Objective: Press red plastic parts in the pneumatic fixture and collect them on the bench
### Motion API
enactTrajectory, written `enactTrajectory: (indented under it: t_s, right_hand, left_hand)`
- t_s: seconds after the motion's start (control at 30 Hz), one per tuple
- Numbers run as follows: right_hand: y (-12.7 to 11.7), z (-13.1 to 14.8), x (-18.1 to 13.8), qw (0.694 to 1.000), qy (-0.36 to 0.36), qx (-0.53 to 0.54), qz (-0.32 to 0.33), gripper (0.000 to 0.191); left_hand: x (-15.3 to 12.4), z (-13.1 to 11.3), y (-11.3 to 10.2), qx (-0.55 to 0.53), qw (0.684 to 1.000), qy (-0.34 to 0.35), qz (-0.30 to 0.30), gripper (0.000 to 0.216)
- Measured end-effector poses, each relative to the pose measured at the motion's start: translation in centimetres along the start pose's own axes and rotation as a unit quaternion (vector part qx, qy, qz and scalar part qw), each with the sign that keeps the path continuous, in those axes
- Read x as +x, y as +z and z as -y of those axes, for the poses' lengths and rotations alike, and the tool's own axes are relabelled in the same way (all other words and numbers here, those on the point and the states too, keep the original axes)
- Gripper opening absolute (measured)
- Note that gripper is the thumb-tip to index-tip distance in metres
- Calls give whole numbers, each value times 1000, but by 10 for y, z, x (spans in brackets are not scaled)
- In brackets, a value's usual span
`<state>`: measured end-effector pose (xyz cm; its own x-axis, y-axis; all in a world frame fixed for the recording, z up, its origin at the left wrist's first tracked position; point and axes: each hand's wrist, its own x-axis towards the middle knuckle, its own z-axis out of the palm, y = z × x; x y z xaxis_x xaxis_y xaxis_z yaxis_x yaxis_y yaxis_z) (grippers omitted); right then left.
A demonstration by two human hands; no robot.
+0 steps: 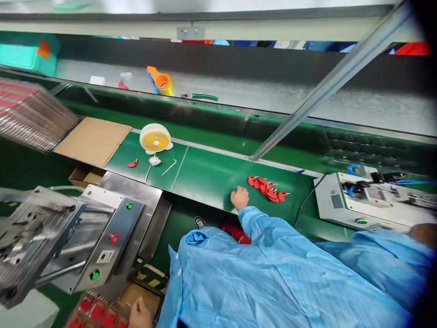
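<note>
My right hand [240,198] rests at the near edge of the green bench, fingers curled closed; whatever it may hold is hidden. Just right of it lies a loose pile of red plastic parts [268,188] with thin metal pins. Low in the view, my left hand [139,314] is partly cut off by the frame edge. Its fingers are pinched together, and I cannot make out anything in them. Beside it is a clear tray [99,314] with several red parts in its pockets.
Left stands a metal press machine [112,246] with buttons. The bench holds a small yellow-white fan [155,138], a hex key [168,167], a single red part [132,163] and cardboard [94,141]. A white machine [341,200] and another person's sleeve [378,255] are right. Pliers [205,97] lie on the shelf.
</note>
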<state>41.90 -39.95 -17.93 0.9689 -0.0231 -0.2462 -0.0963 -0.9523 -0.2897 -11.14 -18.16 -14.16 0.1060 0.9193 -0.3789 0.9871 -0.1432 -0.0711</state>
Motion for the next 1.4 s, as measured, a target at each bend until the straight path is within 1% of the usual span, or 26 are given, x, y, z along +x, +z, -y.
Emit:
enactTrajectory:
  t_s: [0.03,0.1,0.17,0.23,0.33,0.5,0.57,0.63,0.67,0.73,0.8,0.87,0.97,1.03,1.07,1.13,1.17,1.2,1.23,1.3,1.4]
  right_hand:
    - [-8,-13,19,999,31,-4,-12,49]
    - [-19,-32,50,998,64,-8,-19,48]
    - [-22,-42,72,997,74,-8,-11,46]
    - [-20,-45,86,997,81,-7,0,45]
    - [-11,-40,95,995,99,-6,4,43]
    - [0,-23,94,994,112,-1,12,39]
    - [1,-12,90,995,99,4,23,40]
    - [2,8,84,998,57,15,40,39]
    - [3,23,78,998,22,23,49,38]
    - [6,60,59,994,-67,45,67,34]
    - [9,105,28,981,-165,70,81,30]
    - [10,151,-11,952,-274,101,89,23]
    - [4,209,-71,878,-444,157,83,14]
    - [-2,238,-106,818,-535,202,61,10]
    - [-5,249,-121,780,-579,232,42,8]
    - [-8,268,-148,691,-658,298,0,6]
    - [-9,276,-161,650,-687,324,-18,9]
    - [-9,283,-173,616,-708,343,-30,14]
    - [-9,289,-186,591,-723,357,-35,17]
    - [-7,298,-211,560,-737,376,-30,20]
    - [-2,304,-247,538,-749,386,-6,19]
  left_hand:
    - [16,-17,4,-36,999,-21,-20,41]
    - [41,-46,5,-106,993,-34,-49,43]
    - [55,-67,1,-131,990,-7,-48,43]
    - [63,-82,-4,-137,990,21,-34,44]
    - [70,-96,-5,-145,988,51,-10,41]
    - [72,-103,-9,-157,986,43,24,36]
    - [71,-105,-15,-179,982,47,32,37]
    - [71,-108,-21,-208,976,60,30,37]
    - [73,-109,-25,-222,972,68,31,38]
    - [81,-111,-33,-256,963,82,37,39]
    - [90,-115,-43,-299,947,103,49,42]
    - [99,-121,-58,-348,925,141,58,43]
    - [105,-131,-89,-426,880,202,55,44]
    - [106,-136,-114,-470,851,230,40,44]
    - [106,-137,-126,-487,838,246,25,43]
    - [105,-137,-150,-504,813,289,-23,39]
    - [105,-135,-160,-507,801,314,-51,36]
    - [104,-133,-169,-508,788,339,-78,35]
    - [104,-130,-177,-507,775,362,-102,35]
    - [104,-122,-190,-502,754,402,-134,41]
    - [100,-106,-201,-479,738,449,-156,48]
